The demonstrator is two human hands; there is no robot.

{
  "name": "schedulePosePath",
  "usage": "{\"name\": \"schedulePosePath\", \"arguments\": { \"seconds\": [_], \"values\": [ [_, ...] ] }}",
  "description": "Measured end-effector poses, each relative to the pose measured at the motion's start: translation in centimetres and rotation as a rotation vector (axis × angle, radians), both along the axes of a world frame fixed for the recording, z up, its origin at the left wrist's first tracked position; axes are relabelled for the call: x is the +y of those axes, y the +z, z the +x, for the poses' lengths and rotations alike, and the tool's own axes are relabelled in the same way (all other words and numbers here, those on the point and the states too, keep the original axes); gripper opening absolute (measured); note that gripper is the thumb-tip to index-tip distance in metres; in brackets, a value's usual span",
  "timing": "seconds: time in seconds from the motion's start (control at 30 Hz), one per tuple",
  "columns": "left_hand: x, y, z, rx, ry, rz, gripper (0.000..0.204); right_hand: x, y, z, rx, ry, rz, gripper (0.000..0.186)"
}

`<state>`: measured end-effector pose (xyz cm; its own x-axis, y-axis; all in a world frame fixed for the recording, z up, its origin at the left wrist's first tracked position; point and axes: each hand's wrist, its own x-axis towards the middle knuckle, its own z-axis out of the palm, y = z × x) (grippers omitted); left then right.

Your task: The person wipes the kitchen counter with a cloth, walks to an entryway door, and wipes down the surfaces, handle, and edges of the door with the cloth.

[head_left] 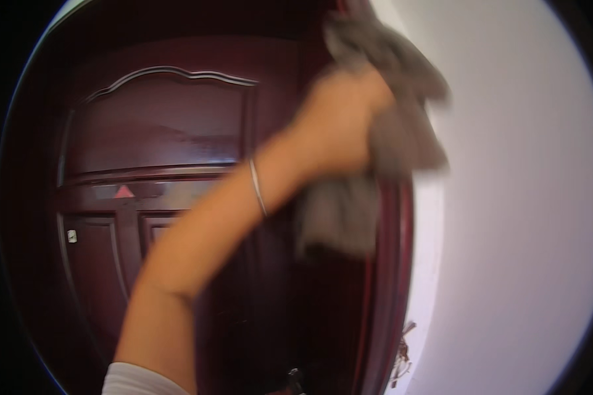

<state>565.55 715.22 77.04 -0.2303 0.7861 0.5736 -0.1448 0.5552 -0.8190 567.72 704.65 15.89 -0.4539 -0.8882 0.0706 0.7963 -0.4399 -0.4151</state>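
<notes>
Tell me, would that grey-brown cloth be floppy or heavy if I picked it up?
The cloth is probably floppy, since part of it hangs loosely below the hand. It seems fairly light, as one hand holds it up. Its loose flaps likely wouldn't roll.

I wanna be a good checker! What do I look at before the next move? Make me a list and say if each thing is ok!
1. Cloth held by the left hand: ok, it is in the grip.
2. Cloth neatly folded: not ok, it hangs in loose flaps.
3. Cloth touching the dark red door frame: cannot tell, it overlaps the frame in view, but it's blurry.
4. White sleeve away from the cloth: ok, it ends down near the elbow.
5. Thin bracelet free of the cloth: ok, there's a gap between them.
6. Right hand ready: cannot tell, it doesn't show.
</notes>
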Motion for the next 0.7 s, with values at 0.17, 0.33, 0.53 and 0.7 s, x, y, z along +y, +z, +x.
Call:
{"name": "schedulePosePath", "arguments": {
  "seconds": [0.17, 0.33, 0.53, 0.7],
  "values": [
    [-4.1, -21.0, 0.0, -0.384, -0.073, 0.222, 0.038, -0.3, -0.4, -1.3, -0.551, 0.380, -0.034, 0.033],
    [-7.4, -30.8, 4.9, -0.809, 0.398, 0.375, 0.029, 1.8, -3.7, -0.3, 0.647, -0.029, -0.038, 0.030],
    [-10.6, -28.8, 12.4, 0.100, -0.027, 0.880, 0.047, 11.8, 13.2, 2.4, 0.712, -0.291, 0.073, 0.062],
    [-9.5, -29.6, 14.6, -0.363, -0.625, 1.875, 0.053, 8.4, 21.4, 5.2, 1.232, -0.819, -0.286, 0.083]
  ]
}}
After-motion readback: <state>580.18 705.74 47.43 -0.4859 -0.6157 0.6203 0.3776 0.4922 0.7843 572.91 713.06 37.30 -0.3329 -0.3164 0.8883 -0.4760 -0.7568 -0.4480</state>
